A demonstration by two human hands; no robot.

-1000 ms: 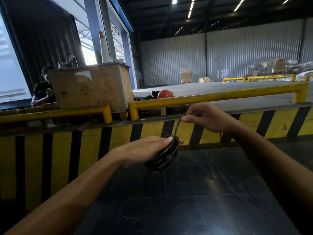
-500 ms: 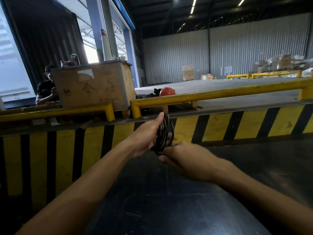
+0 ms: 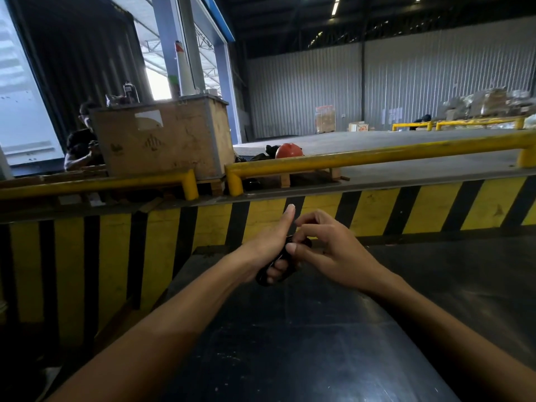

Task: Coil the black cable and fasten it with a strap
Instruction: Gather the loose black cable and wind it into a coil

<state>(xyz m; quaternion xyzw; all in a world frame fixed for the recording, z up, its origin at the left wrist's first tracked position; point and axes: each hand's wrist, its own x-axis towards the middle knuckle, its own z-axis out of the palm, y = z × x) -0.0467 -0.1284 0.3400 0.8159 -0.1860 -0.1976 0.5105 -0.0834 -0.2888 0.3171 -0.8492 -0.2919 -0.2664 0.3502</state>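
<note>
The black cable (image 3: 262, 279) is wound into a small coil, held a little above the dark table (image 3: 290, 343). My left hand (image 3: 268, 248) grips the coil with its fingers through the loop and its thumb pointing up. My right hand (image 3: 324, 250) is at the top of the coil, its thumb and fingertips pinching there. Most of the coil is hidden between the two hands. I cannot make out a strap.
Behind the table stands a yellow-and-black striped barrier (image 3: 377, 210) topped by yellow rails (image 3: 362, 159). A large wooden crate (image 3: 162, 140) and an orange hard hat (image 3: 288, 150) lie beyond it. A person (image 3: 81, 146) sits at the far left behind the crate.
The right hand, which pulled a cable end up a second ago, came down and now pinches the top of the coil. The left hand turned the coil upright and squeezed it smaller.
</note>
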